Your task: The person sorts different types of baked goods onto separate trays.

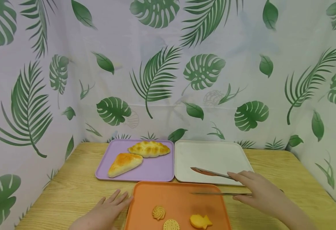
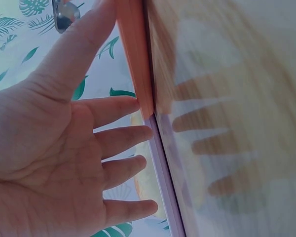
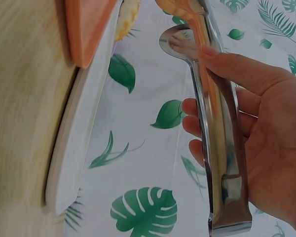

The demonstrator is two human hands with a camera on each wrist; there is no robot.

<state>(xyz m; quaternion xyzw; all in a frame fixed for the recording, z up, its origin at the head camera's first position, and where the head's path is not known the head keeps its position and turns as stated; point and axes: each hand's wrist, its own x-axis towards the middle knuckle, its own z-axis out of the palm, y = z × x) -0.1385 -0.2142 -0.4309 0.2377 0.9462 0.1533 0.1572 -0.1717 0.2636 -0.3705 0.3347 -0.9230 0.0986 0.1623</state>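
Metal tongs [image 1: 214, 173] are held in my right hand [image 1: 254, 188], thumb on one arm and fingers on the other, their arms spread apart above the orange and white trays. In the right wrist view the tongs [image 3: 217, 128] stand between thumb and curled fingers. My left hand [image 1: 107, 207] has its fingers spread, fingertips right at the left edge of the orange tray [image 1: 156, 191]. On that tray lie a swirl cookie [image 1: 158, 212], a round dotted cookie [image 1: 171, 225] and a fish-shaped cookie [image 1: 200, 221]. Nothing sits between the tong tips.
Behind on the left, a purple tray [image 1: 156, 171] carries a triangular bread [image 1: 125, 164] and a braided bread [image 1: 149, 149]. Beside it stands a white tray [image 1: 208, 153]. All rest on a wooden table [image 1: 70, 182], with a leaf-patterned cloth [image 1: 162, 127] behind.
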